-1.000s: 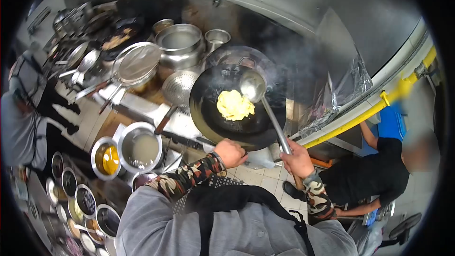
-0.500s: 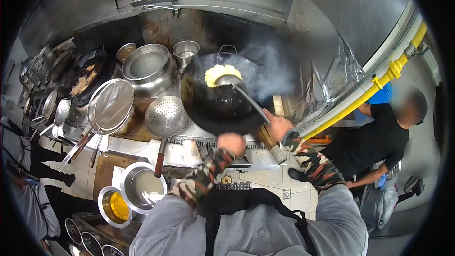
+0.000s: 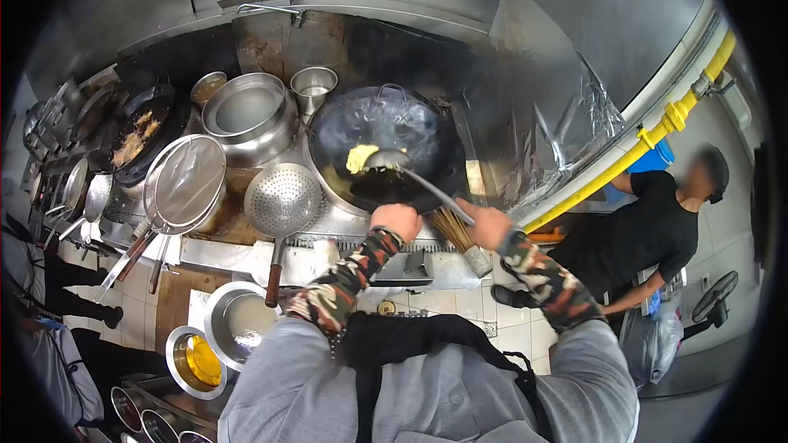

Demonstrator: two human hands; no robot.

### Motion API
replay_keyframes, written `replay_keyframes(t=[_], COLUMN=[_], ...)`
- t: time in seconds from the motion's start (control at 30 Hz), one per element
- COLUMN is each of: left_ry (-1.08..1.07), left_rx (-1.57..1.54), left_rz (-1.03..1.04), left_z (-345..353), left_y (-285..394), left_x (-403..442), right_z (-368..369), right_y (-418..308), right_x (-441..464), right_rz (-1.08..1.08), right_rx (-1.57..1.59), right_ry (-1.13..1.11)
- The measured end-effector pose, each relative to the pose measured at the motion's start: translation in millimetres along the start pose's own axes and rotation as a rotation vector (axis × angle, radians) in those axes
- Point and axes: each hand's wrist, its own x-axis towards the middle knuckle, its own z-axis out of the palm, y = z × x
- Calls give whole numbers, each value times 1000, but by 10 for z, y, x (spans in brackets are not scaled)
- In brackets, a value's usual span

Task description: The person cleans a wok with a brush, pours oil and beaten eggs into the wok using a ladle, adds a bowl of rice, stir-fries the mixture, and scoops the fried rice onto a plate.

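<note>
A black wok (image 3: 341, 127) sits on the burner in front of me, a loop handle on its far rim. My left hand (image 3: 398, 220) is closed at the wok's near edge; what its fingers wrap round is hidden beneath it. In my right hand (image 3: 490, 225) is the handle of a long metal ladle (image 3: 435, 189), which slants down into the wok. The ladle's bowl touches a clump of yellow, egg-like food (image 3: 360, 157) at the left of the wok's bottom. Dark liquid glistens below the clump, and thin smoke drifts above.
A bamboo brush (image 3: 466, 242) lies right of the wok. To the left stand a perforated strainer (image 3: 283, 198), a mesh sieve (image 3: 185, 180), a steel pot (image 3: 283, 127) and another wok (image 3: 182, 115). A person in black (image 3: 636, 234) is at the right, beside a yellow pipe (image 3: 603, 184).
The wok has come down and levelled on the burner. The yellow clump and ladle bowl sit lower in the wok, and the thick smoke at its right has thinned.
</note>
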Motion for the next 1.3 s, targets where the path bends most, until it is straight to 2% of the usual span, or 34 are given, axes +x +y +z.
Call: replay_keyframes(t=[0.07, 0.13, 0.17, 0.2, 0.23, 0.27, 0.3, 0.37, 0.4, 0.47, 0.6, 0.7, 0.73, 0.8, 0.87, 0.93, 1.0, 1.03, 1.07, 1.13, 1.17, 1.2, 1.27, 1.3], left_ry=[-152, -336, -254, -175, -375, -384, -321, -181, -230, -237, -143, -169, -176, -150, -108, -99, -106, -69, -37, -56, -55, -55, 22, 102], left_rx=[28, 4, -4, -14, 6, 29, 66, 34, 41, 45, 18, 19, 24, -1, 1, 38, 35, 33, 25, 11, 28, 48, 74, 85], left_rz=[-62, -19, 60, 137, 30, 54, -5, 37, 2, -36, -27, -48, -43, -95, -110, -13, -16, -21, -26, -49, -61, -72, -85, -78], left_z=[234, -102, 32, 132, -210, -266, -301, -165, -244, -192, -75, 7, 50, 96, 108, 30, -40, -10, 28, 90, 134, 160, 152, 163], left_y=[74, 333, 300, 254, 331, 239, 154, -147, -165, -246, -305, -273, -243, -174, -116, -10, 172, 272, 396, 625, 720, 803, 940, 1012], left_x=[-116, -600, -779, -876, -737, -544, -368, -57, 18, 109, 128, 68, 57, -17, -87, -253, -498, -637, -792, -1077, -1224, -1355, -1542, -1617], right_z=[225, 326, 160, -219, -235, -214, -153, 25, 513, 616, 190, 73, 129, 265, 376, 431, 377, 358, 521, 895, 992, 1070, 1086, 729], right_y=[191, 545, 564, 310, 342, 388, 301, 90, 362, 122, -165, -251, -170, -83, -213, -232, 11, 107, 273, 443, 544, 668, 885, 836], right_x=[245, 314, 237, 8, 56, 106, 192, 476, 872, 996, 656, 575, 645, 725, 482, 66, -262, -305, -297, -246, -283, -334, -538, -888], right_rz=[32, -371, -402, 167, 214, 266, 274, 341, 248, 287, 120, 344, 347, 501, 386, 431, 487, 430, 280, -120, -132, -357, -593, -252], right_rx=[-10, 207, 332, 801, 873, 949, 951, 942, 790, 963, 856, 1319, 1329, 1662, 1374, 1369, 1619, 1486, 1290, 804, 815, 644, 470, 762], right_ry=[81, 426, 355, -21, -6, 9, 7, 64, 151, -36, -95, -279, -275, -504, -293, -258, -486, -474, -372, 124, 106, 354, 601, 159])
